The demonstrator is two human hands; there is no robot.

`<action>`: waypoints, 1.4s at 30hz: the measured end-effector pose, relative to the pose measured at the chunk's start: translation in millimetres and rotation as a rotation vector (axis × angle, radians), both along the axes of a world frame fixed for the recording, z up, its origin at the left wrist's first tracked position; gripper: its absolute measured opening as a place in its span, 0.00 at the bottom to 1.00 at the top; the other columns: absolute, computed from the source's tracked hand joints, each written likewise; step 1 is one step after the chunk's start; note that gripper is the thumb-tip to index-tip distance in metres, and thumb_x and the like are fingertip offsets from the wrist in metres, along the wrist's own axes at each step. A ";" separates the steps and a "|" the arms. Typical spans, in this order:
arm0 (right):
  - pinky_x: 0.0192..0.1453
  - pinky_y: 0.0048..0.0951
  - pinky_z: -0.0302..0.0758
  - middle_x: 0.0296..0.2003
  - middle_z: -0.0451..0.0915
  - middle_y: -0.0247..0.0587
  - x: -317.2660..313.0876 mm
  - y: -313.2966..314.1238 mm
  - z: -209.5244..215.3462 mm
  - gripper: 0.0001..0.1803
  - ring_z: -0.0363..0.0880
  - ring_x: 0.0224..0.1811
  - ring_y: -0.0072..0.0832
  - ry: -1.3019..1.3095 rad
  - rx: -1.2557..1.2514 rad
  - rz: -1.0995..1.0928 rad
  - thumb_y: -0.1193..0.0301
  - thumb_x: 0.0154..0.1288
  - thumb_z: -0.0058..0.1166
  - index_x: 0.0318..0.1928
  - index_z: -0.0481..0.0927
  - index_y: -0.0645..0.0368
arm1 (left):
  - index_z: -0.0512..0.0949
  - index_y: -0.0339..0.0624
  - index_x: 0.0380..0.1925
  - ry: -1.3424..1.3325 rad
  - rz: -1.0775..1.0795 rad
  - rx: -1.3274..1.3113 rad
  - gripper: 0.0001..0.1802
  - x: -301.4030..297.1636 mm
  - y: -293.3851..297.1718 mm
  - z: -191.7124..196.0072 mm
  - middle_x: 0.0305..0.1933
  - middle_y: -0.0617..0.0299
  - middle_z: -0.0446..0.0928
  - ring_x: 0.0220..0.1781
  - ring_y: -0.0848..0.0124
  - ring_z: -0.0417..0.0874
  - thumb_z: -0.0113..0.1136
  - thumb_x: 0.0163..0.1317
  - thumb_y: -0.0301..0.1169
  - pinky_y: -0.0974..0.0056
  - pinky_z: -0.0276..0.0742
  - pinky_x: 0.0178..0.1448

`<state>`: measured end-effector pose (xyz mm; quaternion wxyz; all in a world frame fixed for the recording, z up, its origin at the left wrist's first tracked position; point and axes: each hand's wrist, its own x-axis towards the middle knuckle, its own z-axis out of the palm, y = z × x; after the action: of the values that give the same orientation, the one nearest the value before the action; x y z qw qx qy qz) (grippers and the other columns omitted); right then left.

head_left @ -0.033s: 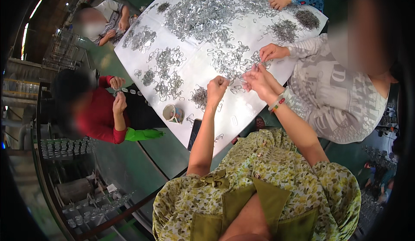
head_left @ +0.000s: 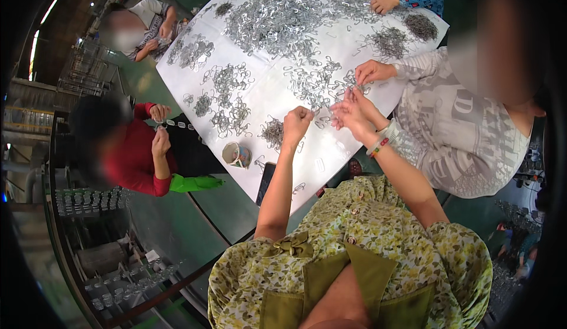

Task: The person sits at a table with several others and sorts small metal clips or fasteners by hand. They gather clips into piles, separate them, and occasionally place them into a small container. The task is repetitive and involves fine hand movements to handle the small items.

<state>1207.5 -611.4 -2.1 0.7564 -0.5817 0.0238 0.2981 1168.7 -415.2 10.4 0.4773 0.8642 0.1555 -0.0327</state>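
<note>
My left hand (head_left: 297, 125) is closed, thumb and fingers pressed together just above the table's near part. Whatever sits in its fingertips is too small to make out. To its right is my right hand (head_left: 351, 118), a beaded bracelet at the wrist, its fingers apart and no piece visible in them. It overlaps a co-worker's hand (head_left: 369, 100) beside it. Loose bent metal wire hooks (head_left: 313, 84) lie scattered just beyond both hands. A small heap of darker wire pieces (head_left: 273, 133) lies left of my left wrist.
A white-covered table (head_left: 266, 87) bears a large heap of metal hooks (head_left: 269, 25). A cup (head_left: 237, 155) and a dark phone (head_left: 266, 181) lie near its front left edge. Co-workers sit around it; one in red (head_left: 142, 158) is at the left, another in grey-white (head_left: 455, 134) close at right.
</note>
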 end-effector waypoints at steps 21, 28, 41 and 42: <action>0.42 0.25 0.78 0.48 0.78 0.43 -20.8 -34.2 -39.2 0.21 0.78 0.44 0.26 0.080 0.052 -0.005 0.67 0.71 0.49 0.61 0.70 0.62 | 0.83 0.35 0.34 0.033 0.023 -0.226 0.09 49.0 -1.1 -12.6 0.27 0.60 0.82 0.29 0.78 0.78 0.67 0.58 0.30 0.72 0.74 0.34; 0.35 0.23 0.72 0.34 0.79 0.36 10.8 -1.1 43.5 0.22 0.77 0.33 0.20 0.109 0.207 -0.084 0.59 0.69 0.55 0.52 0.75 0.64 | 0.83 0.36 0.34 -0.262 -0.286 0.195 0.07 21.5 -16.0 58.9 0.31 0.55 0.82 0.30 0.66 0.82 0.66 0.58 0.28 0.64 0.76 0.38; 0.24 0.17 0.72 0.26 0.80 0.36 14.0 28.2 42.7 0.10 0.78 0.25 0.18 -0.203 -0.028 -0.139 0.76 0.64 0.59 0.43 0.79 0.68 | 0.84 0.42 0.31 -0.499 -0.164 0.479 0.05 -17.8 -14.0 80.0 0.26 0.56 0.76 0.29 0.59 0.79 0.67 0.55 0.29 0.57 0.74 0.33; 0.24 0.17 0.72 0.26 0.80 0.36 13.2 28.8 46.2 0.10 0.78 0.25 0.18 -0.206 -0.017 -0.130 0.76 0.64 0.59 0.44 0.79 0.68 | 0.84 0.42 0.31 -0.529 -0.153 0.485 0.05 -19.5 -13.1 81.5 0.25 0.57 0.75 0.28 0.60 0.79 0.67 0.55 0.29 0.57 0.74 0.33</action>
<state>1220.6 -582.6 44.1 0.7677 -0.6128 -0.0140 0.1869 1149.2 -428.4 91.9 0.2783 0.9400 -0.0354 0.1941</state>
